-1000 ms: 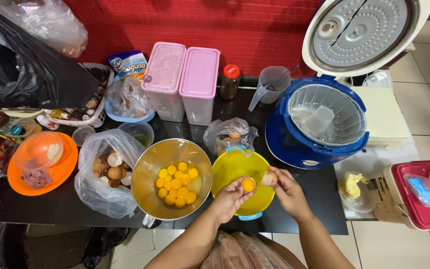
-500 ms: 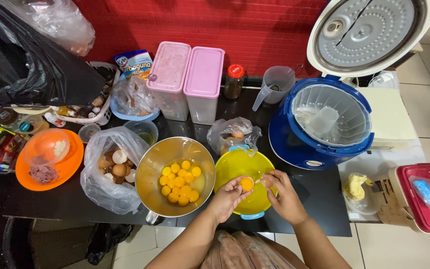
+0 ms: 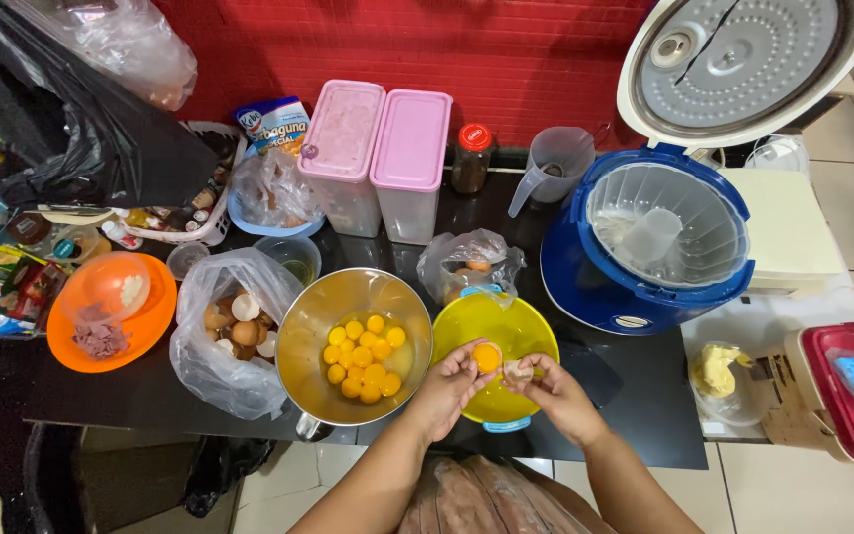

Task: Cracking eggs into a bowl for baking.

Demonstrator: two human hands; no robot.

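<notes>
Head view: both forearms reach up from the near counter (image 3: pixel 635 396) edge and meet over the yellow bowl (image 3: pixel 498 341). The left hand (image 3: pixel 444 389), fingers curled, clasps an eggshell half (image 3: pixel 487 357) cradling an egg yolk, held above the bowl's near rim. The right hand (image 3: pixel 552 389) pinches the other eggshell half (image 3: pixel 517 372) just beside it. The metal bowl of yolks (image 3: pixel 353 346) touches the yellow bowl's left side; the bag of eggshells (image 3: pixel 229 331) crowds further left. Bare counter lies to the right, before the blue cooker (image 3: pixel 659 242).
</notes>
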